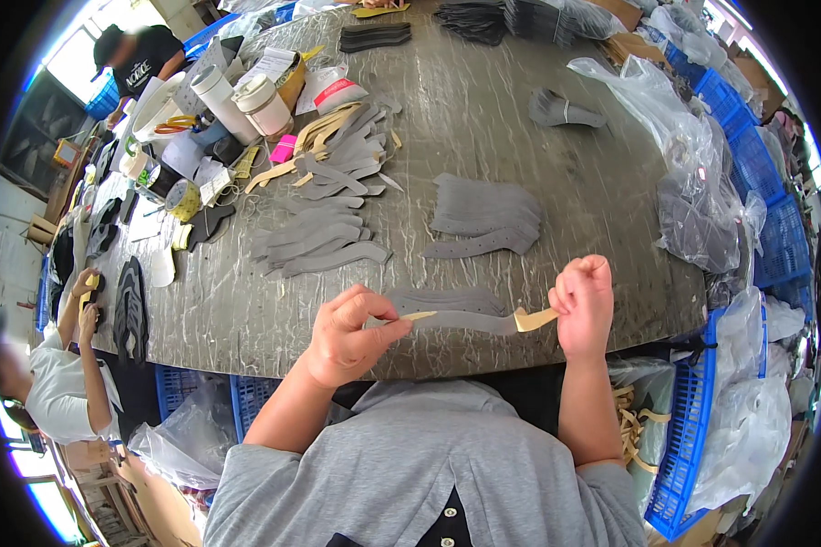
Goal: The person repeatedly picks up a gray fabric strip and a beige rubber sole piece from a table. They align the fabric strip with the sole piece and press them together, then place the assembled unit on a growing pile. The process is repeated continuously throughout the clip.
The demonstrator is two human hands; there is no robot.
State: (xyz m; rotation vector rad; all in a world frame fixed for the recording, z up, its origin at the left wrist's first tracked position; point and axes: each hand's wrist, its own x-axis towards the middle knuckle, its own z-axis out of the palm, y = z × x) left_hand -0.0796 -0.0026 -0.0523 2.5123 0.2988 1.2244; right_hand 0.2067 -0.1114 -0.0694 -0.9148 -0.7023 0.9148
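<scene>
Just above the table's near edge, a curved grey strip (465,321) is stretched between my two hands. My left hand (351,335) is closed, thumb and fingers pinching its left end, where a pale tan tip shows. At the right end a tan strip (536,319) folds away from the grey one, and my right hand (582,296) is closed on it. Whether the tan strip is a peeled backing I cannot tell. Right behind the held strip lie several similar grey pieces (447,299). Farther off sits a fanned stack of grey pieces (485,214) with small holes.
Left of centre lie loose grey strips (324,239) and a heap of tan and grey strips (337,146). A tied grey bundle (566,109) lies at the far right. Jars and tape crowd the left. Blue crates (689,428) and plastic bags line the right. Two people work at the left.
</scene>
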